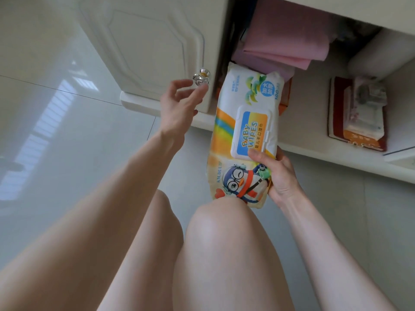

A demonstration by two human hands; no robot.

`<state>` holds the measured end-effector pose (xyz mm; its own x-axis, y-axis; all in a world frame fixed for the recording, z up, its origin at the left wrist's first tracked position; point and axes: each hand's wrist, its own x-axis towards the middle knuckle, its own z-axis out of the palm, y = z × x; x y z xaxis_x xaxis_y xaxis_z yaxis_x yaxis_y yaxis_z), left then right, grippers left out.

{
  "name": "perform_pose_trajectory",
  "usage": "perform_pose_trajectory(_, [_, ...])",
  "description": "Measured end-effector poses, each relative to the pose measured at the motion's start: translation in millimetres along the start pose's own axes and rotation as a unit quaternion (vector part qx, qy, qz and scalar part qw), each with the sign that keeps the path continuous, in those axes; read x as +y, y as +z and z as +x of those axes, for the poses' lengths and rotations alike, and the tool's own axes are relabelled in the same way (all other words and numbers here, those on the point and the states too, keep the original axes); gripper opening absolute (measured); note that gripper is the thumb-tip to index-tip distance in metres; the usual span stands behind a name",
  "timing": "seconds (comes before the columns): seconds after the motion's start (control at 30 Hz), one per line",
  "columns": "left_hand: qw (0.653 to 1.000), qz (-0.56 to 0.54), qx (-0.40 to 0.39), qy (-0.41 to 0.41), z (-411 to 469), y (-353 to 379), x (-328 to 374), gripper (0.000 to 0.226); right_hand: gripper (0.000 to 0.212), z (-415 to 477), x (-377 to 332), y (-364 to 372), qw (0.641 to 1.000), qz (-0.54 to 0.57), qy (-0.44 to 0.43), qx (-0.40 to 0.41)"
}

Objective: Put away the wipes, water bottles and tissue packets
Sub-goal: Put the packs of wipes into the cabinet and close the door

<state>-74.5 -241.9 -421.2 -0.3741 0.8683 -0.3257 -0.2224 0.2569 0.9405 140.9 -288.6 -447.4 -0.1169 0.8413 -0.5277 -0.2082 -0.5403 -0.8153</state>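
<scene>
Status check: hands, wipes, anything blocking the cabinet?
Right hand grips wipes pack, headed into open cabinet. Left hand open, empty, near door knob. Pink folded cloth behind.

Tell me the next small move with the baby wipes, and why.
Probably slide the baby wipes pack forward into the open cabinet: the right hand grips its near end, its far end already points inside, and the left hand is open beside the door knob.

The wipes pack (pixel 244 131) reads "BABY WIPES" on its lid (pixel 252 131), just above the grip. "KM.DUUD" runs along its edge left of the grip, and "100" sits near its far end.
</scene>
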Motion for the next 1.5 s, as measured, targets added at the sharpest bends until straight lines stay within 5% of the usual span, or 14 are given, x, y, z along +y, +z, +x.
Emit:
perform_pose_trajectory(0.7, [0.981, 0.113, -0.08, 0.139, -28.0, -65.7, -3.7, 0.026, 0.051, -27.9, 39.9, 13.5, 0.999, 0.004, -0.027, -0.023])
perform_pose_trajectory(1.5, [0.977, 0.189, -0.001, 0.099, -84.3, -212.1, 1.2, 0.05, 0.062, -26.2, 65.8, 111.4, 0.991, -0.085, -0.009, -0.108])
